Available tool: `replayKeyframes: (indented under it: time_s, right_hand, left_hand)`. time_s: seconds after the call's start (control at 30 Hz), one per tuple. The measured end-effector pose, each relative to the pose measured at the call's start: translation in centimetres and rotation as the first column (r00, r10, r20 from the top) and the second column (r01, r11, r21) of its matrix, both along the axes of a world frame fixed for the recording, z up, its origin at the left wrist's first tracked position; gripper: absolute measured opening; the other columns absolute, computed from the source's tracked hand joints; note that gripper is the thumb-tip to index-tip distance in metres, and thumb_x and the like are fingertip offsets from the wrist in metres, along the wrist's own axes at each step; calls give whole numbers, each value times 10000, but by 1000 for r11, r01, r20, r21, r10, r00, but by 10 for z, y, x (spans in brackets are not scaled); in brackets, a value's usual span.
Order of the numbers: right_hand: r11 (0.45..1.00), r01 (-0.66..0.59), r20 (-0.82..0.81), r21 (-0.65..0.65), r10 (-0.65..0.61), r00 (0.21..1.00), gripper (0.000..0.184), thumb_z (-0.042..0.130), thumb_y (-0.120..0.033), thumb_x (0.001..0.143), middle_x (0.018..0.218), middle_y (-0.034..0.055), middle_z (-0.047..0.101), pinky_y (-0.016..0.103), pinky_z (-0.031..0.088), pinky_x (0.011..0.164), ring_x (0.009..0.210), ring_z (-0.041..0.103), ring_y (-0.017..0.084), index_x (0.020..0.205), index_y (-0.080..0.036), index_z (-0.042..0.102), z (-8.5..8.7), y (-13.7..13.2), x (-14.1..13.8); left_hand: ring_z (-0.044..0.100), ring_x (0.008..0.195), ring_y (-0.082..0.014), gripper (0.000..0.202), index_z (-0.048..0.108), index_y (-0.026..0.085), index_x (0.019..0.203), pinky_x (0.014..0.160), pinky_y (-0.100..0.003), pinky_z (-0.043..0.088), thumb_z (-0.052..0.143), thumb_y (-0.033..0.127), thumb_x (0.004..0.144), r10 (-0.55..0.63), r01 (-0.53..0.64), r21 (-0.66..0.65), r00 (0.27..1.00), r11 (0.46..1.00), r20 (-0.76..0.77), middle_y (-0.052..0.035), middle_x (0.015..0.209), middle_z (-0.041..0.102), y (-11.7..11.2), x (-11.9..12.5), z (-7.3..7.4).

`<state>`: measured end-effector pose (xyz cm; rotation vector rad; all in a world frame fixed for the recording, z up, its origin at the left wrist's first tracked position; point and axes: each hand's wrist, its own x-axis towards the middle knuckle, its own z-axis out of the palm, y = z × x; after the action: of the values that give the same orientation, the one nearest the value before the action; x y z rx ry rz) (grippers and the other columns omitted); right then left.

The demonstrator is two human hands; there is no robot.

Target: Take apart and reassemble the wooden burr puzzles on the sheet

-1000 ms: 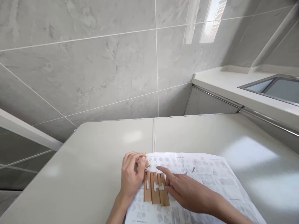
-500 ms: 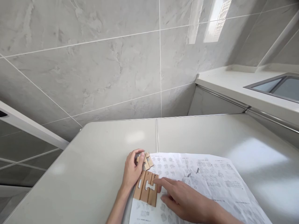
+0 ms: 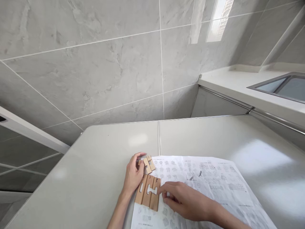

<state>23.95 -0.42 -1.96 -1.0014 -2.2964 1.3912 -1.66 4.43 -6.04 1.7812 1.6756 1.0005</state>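
Observation:
Several small pale notched wooden pieces [image 3: 149, 164] lie side by side at the top left of a printed sheet. My left hand [image 3: 134, 171] is closed on their left end, its thumb resting on the nearest piece. Just below them sit flat brown wooden slats [image 3: 147, 192], edge to edge, with an oblong slot and a wider H-like cutout through which white shows. Dark handwritten marks run along their top ends. My right hand [image 3: 182, 198] hovers over the paper with bent fingers, its index fingertip at the slats' right edge. Nothing shows in its grasp.
The creased printed paper sheet [image 3: 205, 178] covers part of the pale table [image 3: 100, 171], which has a seam [image 3: 159, 138] down its middle. Beyond stands a grey tiled wall [image 3: 107, 70]. A white counter [image 3: 226, 82] with a sink [image 3: 286, 86] is on the right.
My right hand has drawn its index finger back from the right slat's top face to its edge, and its fingers have curled more. My left thumb has shifted slightly down on the pale pieces.

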Motion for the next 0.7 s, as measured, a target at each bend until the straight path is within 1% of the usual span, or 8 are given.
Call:
replayKeyframes:
  time_s: [0.13, 0.23, 0.3, 0.37, 0.43, 0.5, 0.57, 0.7]
  right_hand:
    - [1000, 12, -14, -1, -12, 1000, 278, 529, -126, 1002, 978, 28, 727, 273, 454, 705, 739, 634, 175, 1150, -229, 740, -3, 1, 1]
    - [1000, 16, -2, 26, -16, 1000, 309, 534, -127, 996, 985, 39, 749, 284, 469, 728, 765, 667, 193, 1179, -231, 760, -3, 0, 0]
    - [999, 17, 6, 36, -17, 1000, 313, 543, -124, 985, 987, 44, 771, 291, 478, 740, 785, 694, 208, 1164, -233, 776, -4, 0, -1]
    - [999, 29, -4, 37, -29, 1000, 315, 549, -114, 974, 1017, 44, 800, 296, 490, 758, 803, 720, 215, 1132, -239, 792, -6, -1, -3]
    - [998, 56, -29, 32, -55, 998, 325, 544, -108, 976, 1052, 38, 824, 297, 501, 773, 802, 736, 213, 1107, -249, 805, -10, -1, -4]
    - [996, 87, -56, 24, -86, 995, 340, 528, -99, 980, 999, 26, 835, 291, 506, 766, 763, 736, 204, 1087, -250, 813, -15, -1, -6]
    - [993, 113, -79, 22, -111, 991, 347, 520, -84, 973, 899, 13, 827, 280, 504, 741, 711, 723, 194, 1065, -243, 815, -20, -1, -8]
    - [989, 144, -113, 30, -140, 984, 336, 527, -69, 956, 809, -8, 810, 260, 482, 691, 647, 692, 175, 1028, -240, 807, -28, -1, -12]
  left_hand:
    - [727, 1216, -261, 289, 697, 260, 1265, 1018, -405, 597, 511, 291, 1046, 18, -16, 33, 998, 999, -58, -81, 1335, 772, 1, -4, -1]
    - [711, 1223, -285, 268, 695, 271, 1237, 1010, -427, 589, 531, 392, 1062, 59, -51, 68, 992, 996, -111, -86, 1300, 766, 3, -9, 1]
    - [703, 1194, -306, 283, 694, 262, 1178, 1028, -463, 565, 512, 450, 1070, 103, -89, 100, 983, 991, -150, -99, 1228, 763, 4, -13, 4]
    - [707, 1073, -313, 303, 689, 251, 1103, 1010, -482, 549, 518, 498, 1058, 139, -116, 124, 972, 985, -191, -90, 1065, 751, 5, -16, 6]
    - [688, 864, -285, 308, 680, 251, 1060, 916, -453, 557, 556, 531, 1032, 144, -119, 118, 962, 986, -231, -30, 833, 683, 5, -19, 7]
    - [627, 680, -243, 279, 675, 259, 1060, 809, -400, 552, 602, 523, 1005, 120, -100, 87, 957, 991, -265, 45, 652, 565, 3, -20, 8]
    - [594, 599, -217, 241, 677, 266, 1092, 745, -357, 535, 622, 475, 986, 88, -76, 53, 954, 996, -287, 84, 579, 509, 2, -20, 8]
    - [619, 598, -209, 233, 679, 267, 1127, 684, -319, 514, 616, 420, 964, 76, -70, 29, 951, 997, -298, 90, 572, 543, 2, -19, 8]
